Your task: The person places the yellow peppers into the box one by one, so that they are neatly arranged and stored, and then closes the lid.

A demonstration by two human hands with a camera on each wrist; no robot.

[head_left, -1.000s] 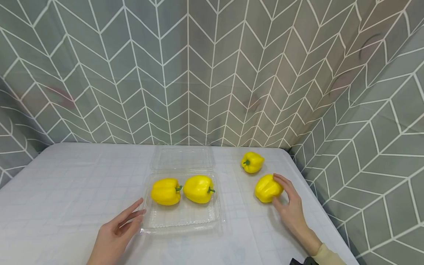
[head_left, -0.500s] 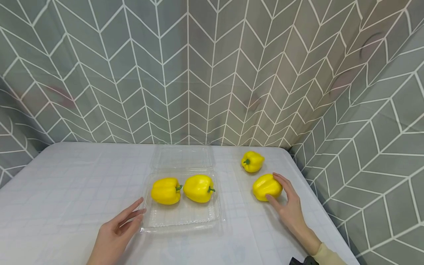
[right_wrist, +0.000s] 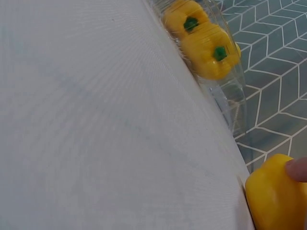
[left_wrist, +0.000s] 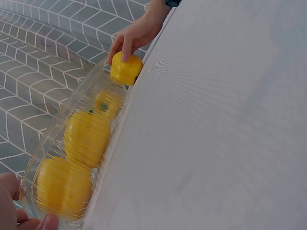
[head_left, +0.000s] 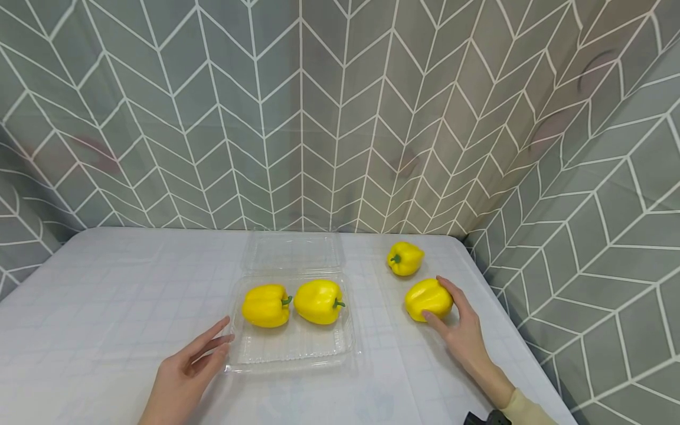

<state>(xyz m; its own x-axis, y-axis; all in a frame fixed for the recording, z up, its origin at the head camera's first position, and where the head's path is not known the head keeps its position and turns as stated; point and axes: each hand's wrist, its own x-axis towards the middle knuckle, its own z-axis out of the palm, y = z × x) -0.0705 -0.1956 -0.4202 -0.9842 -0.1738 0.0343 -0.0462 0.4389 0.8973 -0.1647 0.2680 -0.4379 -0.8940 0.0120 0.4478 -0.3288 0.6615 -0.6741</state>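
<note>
Two yellow bell peppers with green stems, a left one (head_left: 265, 306) and a right one (head_left: 320, 302), lie side by side in a clear plastic clamshell container (head_left: 292, 352). My left hand (head_left: 183, 375) is at the container's left side, its extended fingertips touching the rim; in the left wrist view the fingers (left_wrist: 48, 223) show at the near corner. To the right of the container, my right hand (head_left: 466, 330) grips a third bell pepper (head_left: 427, 300) on the table, thumb in front and fingers over its far right side. The right wrist view shows that bell pepper (right_wrist: 273, 194) with a fingertip against it.
Another yellow bell pepper (head_left: 405, 258) lies behind the gripped one. The container's transparent lid (head_left: 293, 252) is folded back toward the far edge. A white cloth covers the table (head_left: 117, 283). Patterned grey curtains (head_left: 319, 118) stand behind and at the right.
The right thumb has slid leftward along the pepper's front, and the pepper has turned and shifted slightly left. The left hand and container have stayed where they were.
</note>
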